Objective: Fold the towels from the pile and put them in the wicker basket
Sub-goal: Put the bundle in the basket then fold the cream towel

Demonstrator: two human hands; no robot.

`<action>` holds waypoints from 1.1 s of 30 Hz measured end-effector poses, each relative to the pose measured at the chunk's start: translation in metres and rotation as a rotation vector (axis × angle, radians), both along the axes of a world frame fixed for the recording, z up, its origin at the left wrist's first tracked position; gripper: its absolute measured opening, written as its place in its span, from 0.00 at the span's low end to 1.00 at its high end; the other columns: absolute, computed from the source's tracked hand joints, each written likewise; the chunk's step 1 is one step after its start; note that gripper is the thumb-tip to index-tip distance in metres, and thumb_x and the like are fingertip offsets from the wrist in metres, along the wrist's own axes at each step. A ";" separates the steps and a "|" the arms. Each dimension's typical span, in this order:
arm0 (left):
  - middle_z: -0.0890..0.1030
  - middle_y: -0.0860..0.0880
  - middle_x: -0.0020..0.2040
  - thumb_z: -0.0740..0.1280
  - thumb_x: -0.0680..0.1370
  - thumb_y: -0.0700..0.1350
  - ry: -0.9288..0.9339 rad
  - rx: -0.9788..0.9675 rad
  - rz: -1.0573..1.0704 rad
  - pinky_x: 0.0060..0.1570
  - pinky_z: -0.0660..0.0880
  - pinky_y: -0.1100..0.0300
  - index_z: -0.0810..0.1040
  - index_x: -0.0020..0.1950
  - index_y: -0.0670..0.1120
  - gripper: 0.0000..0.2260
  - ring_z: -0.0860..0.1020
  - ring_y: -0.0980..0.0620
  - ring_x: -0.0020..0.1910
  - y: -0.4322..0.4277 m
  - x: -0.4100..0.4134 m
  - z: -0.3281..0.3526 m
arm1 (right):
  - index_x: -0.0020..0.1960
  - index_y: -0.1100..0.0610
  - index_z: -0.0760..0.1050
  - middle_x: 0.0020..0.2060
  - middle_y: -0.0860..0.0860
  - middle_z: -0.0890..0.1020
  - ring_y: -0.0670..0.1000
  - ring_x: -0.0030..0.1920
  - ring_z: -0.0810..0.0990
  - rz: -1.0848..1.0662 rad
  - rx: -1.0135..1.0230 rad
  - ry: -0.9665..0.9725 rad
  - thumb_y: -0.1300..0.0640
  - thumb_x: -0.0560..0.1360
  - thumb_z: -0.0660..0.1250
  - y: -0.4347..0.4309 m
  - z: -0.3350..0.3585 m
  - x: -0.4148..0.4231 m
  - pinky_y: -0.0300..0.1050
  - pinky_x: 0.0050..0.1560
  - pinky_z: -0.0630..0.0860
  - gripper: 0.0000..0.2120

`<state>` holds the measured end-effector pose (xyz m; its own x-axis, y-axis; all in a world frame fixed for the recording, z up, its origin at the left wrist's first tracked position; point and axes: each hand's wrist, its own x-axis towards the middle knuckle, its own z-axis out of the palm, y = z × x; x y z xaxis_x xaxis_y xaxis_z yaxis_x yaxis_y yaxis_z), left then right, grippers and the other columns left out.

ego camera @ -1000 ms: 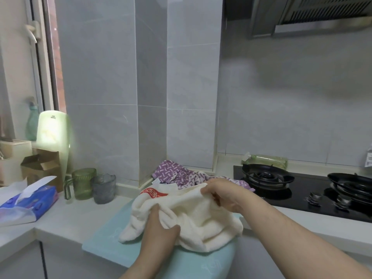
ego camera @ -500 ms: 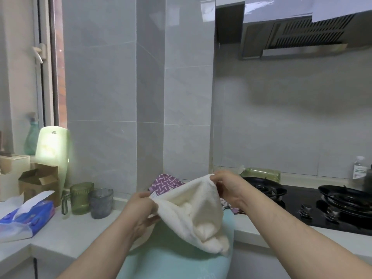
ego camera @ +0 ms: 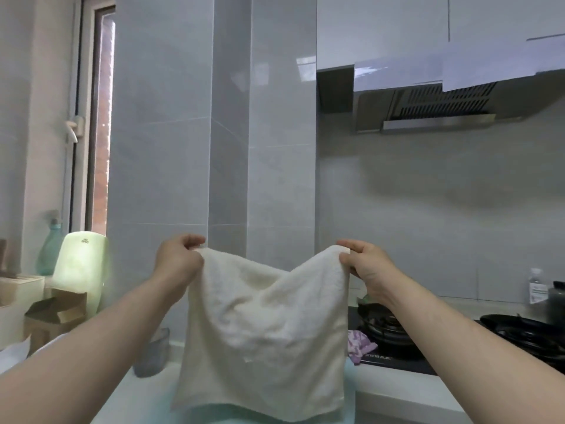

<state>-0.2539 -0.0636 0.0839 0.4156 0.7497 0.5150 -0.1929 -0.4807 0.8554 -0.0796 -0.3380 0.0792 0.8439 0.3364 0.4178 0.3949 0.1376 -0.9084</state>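
In the lower centre of the frame a cream towel [ego camera: 266, 325] hangs opened out in the air, held up by its two top corners. The left hand [ego camera: 179, 258] pinches the upper left corner between thumb and curled fingers, and the right hand [ego camera: 365, 261] pinches the upper right corner the same way; the hands are well apart and the top edge sags in a dip between them. The towel's lower edge hangs just above a pale teal mat [ego camera: 232, 419] on the white desk [ego camera: 397, 390] at the bottom of the frame. To the right of the hanging cloth a purple patterned towel [ego camera: 359, 344] peeps out beside the black gas hob [ego camera: 394, 332] at lower right. A grey cup [ego camera: 153, 356] stands behind the left forearm, a cardboard box [ego camera: 55, 313] sits at lower left, and a range hood [ego camera: 428, 108] fills the upper right
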 end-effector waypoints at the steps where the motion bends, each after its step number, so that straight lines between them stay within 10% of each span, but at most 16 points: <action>1: 0.79 0.44 0.51 0.62 0.71 0.26 -0.008 0.031 0.020 0.49 0.73 0.58 0.80 0.58 0.41 0.20 0.77 0.47 0.49 0.003 -0.005 0.008 | 0.58 0.53 0.78 0.50 0.49 0.82 0.45 0.49 0.80 -0.022 0.001 -0.028 0.69 0.74 0.64 -0.004 0.006 -0.001 0.39 0.55 0.76 0.17; 9: 0.81 0.41 0.55 0.63 0.75 0.30 -0.068 0.182 0.122 0.54 0.70 0.60 0.81 0.59 0.38 0.15 0.77 0.49 0.50 0.014 -0.038 0.043 | 0.51 0.57 0.79 0.44 0.51 0.82 0.46 0.41 0.78 -0.147 -0.002 -0.128 0.68 0.73 0.65 -0.027 0.051 -0.020 0.35 0.39 0.72 0.11; 16: 0.84 0.43 0.53 0.66 0.73 0.31 0.137 0.554 0.243 0.58 0.72 0.55 0.83 0.54 0.40 0.12 0.80 0.44 0.54 0.015 -0.056 0.050 | 0.52 0.56 0.81 0.41 0.47 0.79 0.49 0.46 0.77 -0.378 -0.312 -0.392 0.66 0.77 0.62 -0.043 0.071 -0.035 0.40 0.45 0.71 0.11; 22: 0.81 0.46 0.38 0.63 0.71 0.32 0.298 0.828 0.339 0.39 0.71 0.56 0.84 0.41 0.42 0.11 0.76 0.46 0.39 0.004 -0.070 0.052 | 0.51 0.54 0.83 0.46 0.51 0.84 0.53 0.49 0.80 -0.517 -0.596 -0.533 0.64 0.77 0.61 -0.057 0.076 -0.037 0.43 0.47 0.74 0.13; 28: 0.79 0.50 0.40 0.65 0.76 0.40 0.387 0.819 0.305 0.41 0.74 0.54 0.81 0.41 0.45 0.07 0.76 0.48 0.41 0.003 -0.086 0.058 | 0.37 0.50 0.76 0.33 0.48 0.78 0.49 0.36 0.74 -0.574 -0.654 -0.566 0.54 0.80 0.63 -0.073 0.083 -0.046 0.41 0.32 0.66 0.13; 33: 0.79 0.45 0.37 0.66 0.78 0.42 0.201 0.458 0.130 0.40 0.72 0.54 0.78 0.40 0.39 0.09 0.75 0.46 0.37 0.007 -0.092 0.054 | 0.42 0.62 0.76 0.37 0.53 0.77 0.51 0.37 0.74 -0.328 -0.357 -0.340 0.56 0.81 0.62 -0.072 0.075 -0.049 0.47 0.42 0.75 0.13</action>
